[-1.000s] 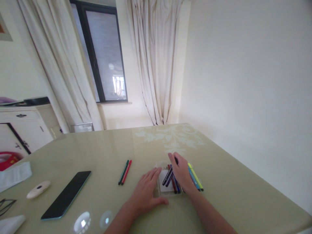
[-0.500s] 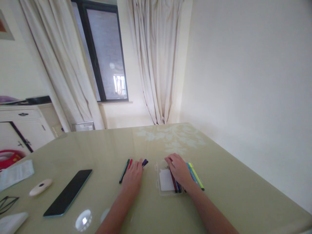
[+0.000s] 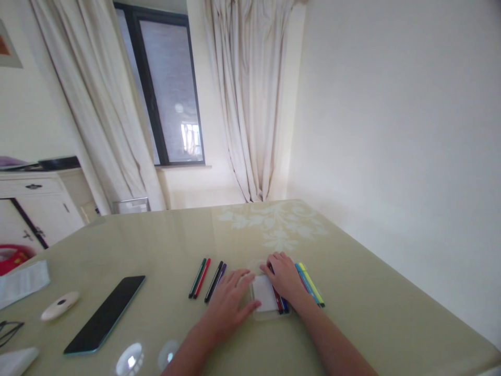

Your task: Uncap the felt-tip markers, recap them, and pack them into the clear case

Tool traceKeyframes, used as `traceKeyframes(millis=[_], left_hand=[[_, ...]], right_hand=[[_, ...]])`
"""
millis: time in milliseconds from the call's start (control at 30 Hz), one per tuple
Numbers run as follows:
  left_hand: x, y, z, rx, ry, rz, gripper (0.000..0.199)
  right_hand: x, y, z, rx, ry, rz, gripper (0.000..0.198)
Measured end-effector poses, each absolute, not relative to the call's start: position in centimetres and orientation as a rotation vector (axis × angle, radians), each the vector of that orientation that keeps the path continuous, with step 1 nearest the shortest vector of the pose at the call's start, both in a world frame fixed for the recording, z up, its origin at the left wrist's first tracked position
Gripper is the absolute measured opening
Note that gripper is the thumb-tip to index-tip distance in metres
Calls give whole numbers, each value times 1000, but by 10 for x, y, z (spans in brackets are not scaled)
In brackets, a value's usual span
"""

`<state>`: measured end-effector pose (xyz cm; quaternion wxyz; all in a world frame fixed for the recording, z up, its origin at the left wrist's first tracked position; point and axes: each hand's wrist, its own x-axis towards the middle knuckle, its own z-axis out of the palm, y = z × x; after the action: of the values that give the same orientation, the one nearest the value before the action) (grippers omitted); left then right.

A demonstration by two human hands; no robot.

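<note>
My left hand (image 3: 230,297) is open, fingers spread, at the left edge of a clear plastic case (image 3: 270,316). A white card (image 3: 264,293) lies inside the case, next to a dark red marker (image 3: 278,303) and a blue marker (image 3: 285,305). My right hand (image 3: 285,277) lies over these markers with bent fingers; what is under its fingertips is hidden. Right of it are a light blue marker (image 3: 307,282) and a yellow marker (image 3: 312,284). Beyond my left hand lie green (image 3: 197,279), red (image 3: 202,279), black (image 3: 213,282) and purple (image 3: 219,275) markers in two pairs.
On the left side of the table (image 3: 164,240) lie a black phone (image 3: 105,314), a pale oval object (image 3: 60,306), a mask-like white sheet (image 3: 25,282) and dark-framed glasses (image 3: 8,331). A plain wall (image 3: 391,130) borders the table's right side.
My left hand has let go of the black and purple markers, leaving them beside the green and red ones. It has moved right to the case and opened. My right hand stays over the case.
</note>
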<state>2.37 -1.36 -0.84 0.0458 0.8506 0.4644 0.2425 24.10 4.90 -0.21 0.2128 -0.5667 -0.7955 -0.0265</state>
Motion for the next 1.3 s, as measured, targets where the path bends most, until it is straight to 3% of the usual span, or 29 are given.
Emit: traceKeyframes(millis=[300,567,833,967,1100,1200,1300], left_hand=[[33,-22,-4,2598,1245,572,71],[30,-20,-11,2605,1346,598,59],[26,-14,-14,2551,1435,685,55],[32,-13,-11,2556,1461,869,63],[39,-11,-12,2576,1552,871,42],[33,-5,-16,2570,1671,826,42],[18,2,-15,2512,1953,776,43]], right_hand=[[241,55,-9,-1448,-2085,55,26],[246,52,6,-1269,-1814,456,41],[249,44,21,-1287,-1491,418,52],[233,34,18,-1184,-1503,744,47],[209,24,11,-936,-1648,1046,41],[211,29,10,-925,-1586,998,40],[236,45,9,-1152,-1476,683,40]])
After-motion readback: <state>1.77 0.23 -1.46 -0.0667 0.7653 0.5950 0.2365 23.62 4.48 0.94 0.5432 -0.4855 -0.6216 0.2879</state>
